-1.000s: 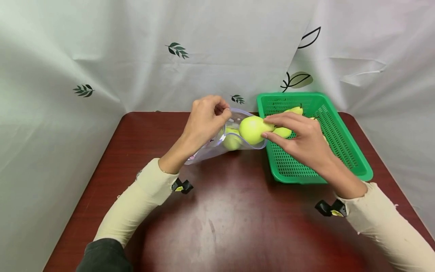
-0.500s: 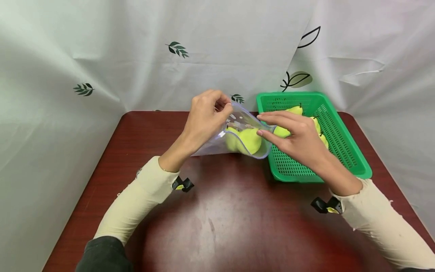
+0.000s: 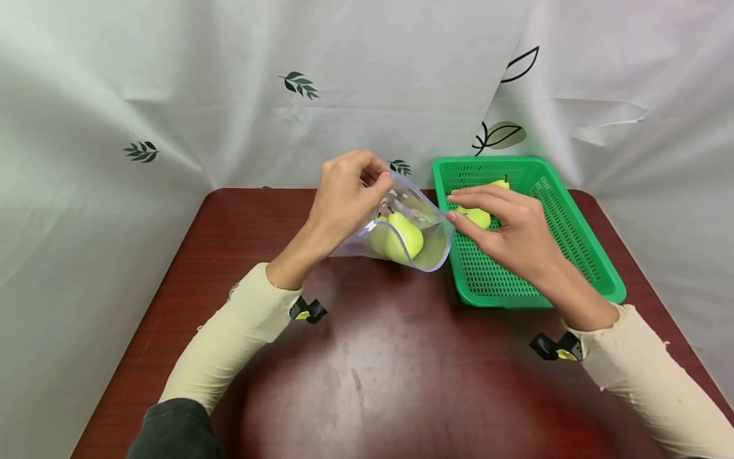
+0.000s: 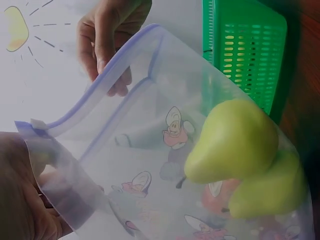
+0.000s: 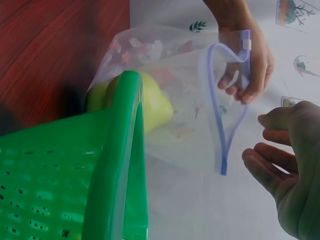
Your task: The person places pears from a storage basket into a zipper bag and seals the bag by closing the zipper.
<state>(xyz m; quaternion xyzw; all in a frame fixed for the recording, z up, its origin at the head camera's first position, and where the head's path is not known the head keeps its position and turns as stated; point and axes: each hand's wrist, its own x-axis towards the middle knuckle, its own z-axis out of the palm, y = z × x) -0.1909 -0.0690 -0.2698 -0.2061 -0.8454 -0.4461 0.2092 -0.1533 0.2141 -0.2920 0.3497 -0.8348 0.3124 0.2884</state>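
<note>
My left hand [image 3: 346, 194] pinches one end of the mouth of a clear zip bag [image 3: 431, 239] with a purple edge and printed cartoon figures. The slider [image 5: 246, 44] sits at that end, and the mouth gapes to the right. Two yellow-green pears lie in the bag's bottom: one pear [image 4: 232, 142] overlaps the other pear [image 4: 272, 192] in the left wrist view. My right hand [image 3: 510, 229] is just right of the mouth, fingers loosely bent with thumb apart. The right wrist view shows a gap between its fingertips and the bag, with nothing held.
A green perforated basket [image 3: 585, 236] stands at the right, under my right hand. Inside it are a pear [image 3: 478, 218] and another pear [image 3: 501, 184] farther back, with more hidden by the hand. The dark red table [image 3: 355, 357] ends at a white leaf-print curtain [image 3: 344, 121].
My right hand has let go of a pear, which dropped into the bag and slid left beside the other. The hand has drawn slightly right; the left hand keeps its pinch, slightly higher.
</note>
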